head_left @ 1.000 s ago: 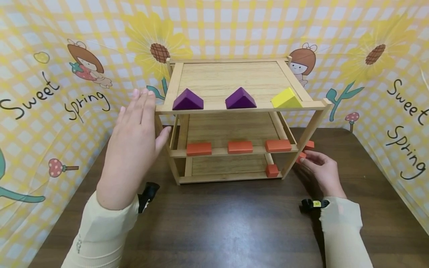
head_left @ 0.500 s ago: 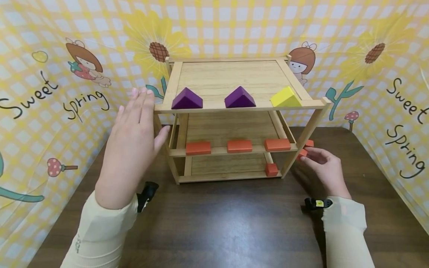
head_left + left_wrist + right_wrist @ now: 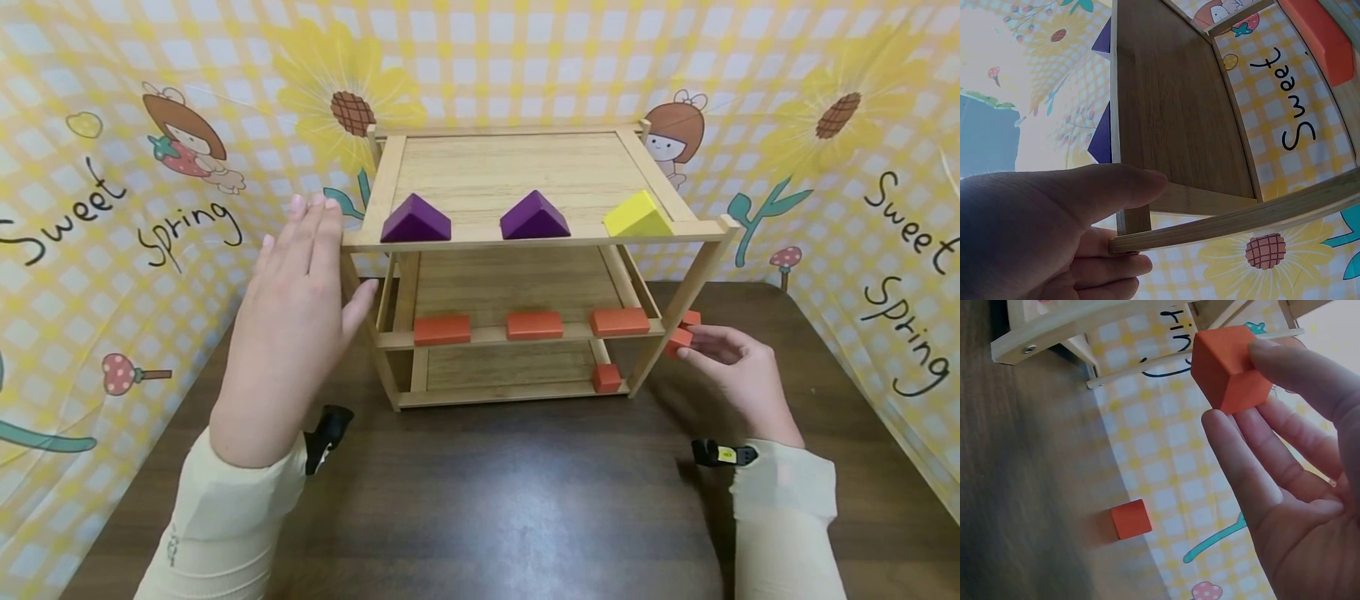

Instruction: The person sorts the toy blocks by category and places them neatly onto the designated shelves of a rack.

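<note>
A three-tier wooden shelf (image 3: 540,237) stands on the dark table. My left hand (image 3: 281,333) lies along its upper left corner, fingers straight on the outer side and the thumb crossing in front of the post, as the left wrist view also shows. Just outside the right front post, my right hand (image 3: 738,375) pinches an orange cube (image 3: 1229,369) between thumb and fingers, raised above the table. A second orange cube (image 3: 1131,519) lies on the table behind it. A third orange cube (image 3: 607,378) sits at the right end of the bottom tier.
Along the top tier's front edge stand two purple triangular blocks (image 3: 535,215) and a yellow triangular block (image 3: 639,214). Three orange rectangular blocks (image 3: 534,324) line the middle tier's front edge. A yellow checked cloth (image 3: 517,58) hangs behind and at both sides.
My right hand has moved slightly right and up with the orange cube, away from the shelf post. The left hand keeps its place at the shelf corner.
</note>
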`<state>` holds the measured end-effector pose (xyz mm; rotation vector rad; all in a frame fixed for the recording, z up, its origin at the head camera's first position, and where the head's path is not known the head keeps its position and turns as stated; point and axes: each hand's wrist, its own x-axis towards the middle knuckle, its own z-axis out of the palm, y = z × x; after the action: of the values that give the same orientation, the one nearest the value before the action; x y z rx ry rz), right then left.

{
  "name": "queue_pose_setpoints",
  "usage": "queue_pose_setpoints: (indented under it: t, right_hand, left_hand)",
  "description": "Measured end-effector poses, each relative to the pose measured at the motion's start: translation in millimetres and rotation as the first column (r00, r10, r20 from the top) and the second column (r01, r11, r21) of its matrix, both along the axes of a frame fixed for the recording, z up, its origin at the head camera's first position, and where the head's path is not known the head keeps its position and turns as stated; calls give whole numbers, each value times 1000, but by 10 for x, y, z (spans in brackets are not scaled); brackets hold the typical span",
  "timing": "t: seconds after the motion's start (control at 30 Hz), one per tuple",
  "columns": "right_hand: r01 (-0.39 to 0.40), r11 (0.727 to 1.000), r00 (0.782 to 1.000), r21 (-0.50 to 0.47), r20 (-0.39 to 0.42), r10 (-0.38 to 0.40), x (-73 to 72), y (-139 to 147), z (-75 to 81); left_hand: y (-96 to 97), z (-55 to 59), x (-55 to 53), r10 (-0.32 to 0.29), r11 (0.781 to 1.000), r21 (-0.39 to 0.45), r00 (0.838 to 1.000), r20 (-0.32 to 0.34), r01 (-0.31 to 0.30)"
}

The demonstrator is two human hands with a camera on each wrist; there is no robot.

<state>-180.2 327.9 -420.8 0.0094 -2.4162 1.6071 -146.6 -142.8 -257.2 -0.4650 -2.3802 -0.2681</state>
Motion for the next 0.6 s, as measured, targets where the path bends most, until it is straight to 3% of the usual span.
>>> queue_pose_setpoints:
  t: [0.6]
  right_hand:
    - [-77,988,996,132,-23,81,137,49,149]
  left_hand:
    - [4,-9,-2,-3,1000,11,1000,6,3]
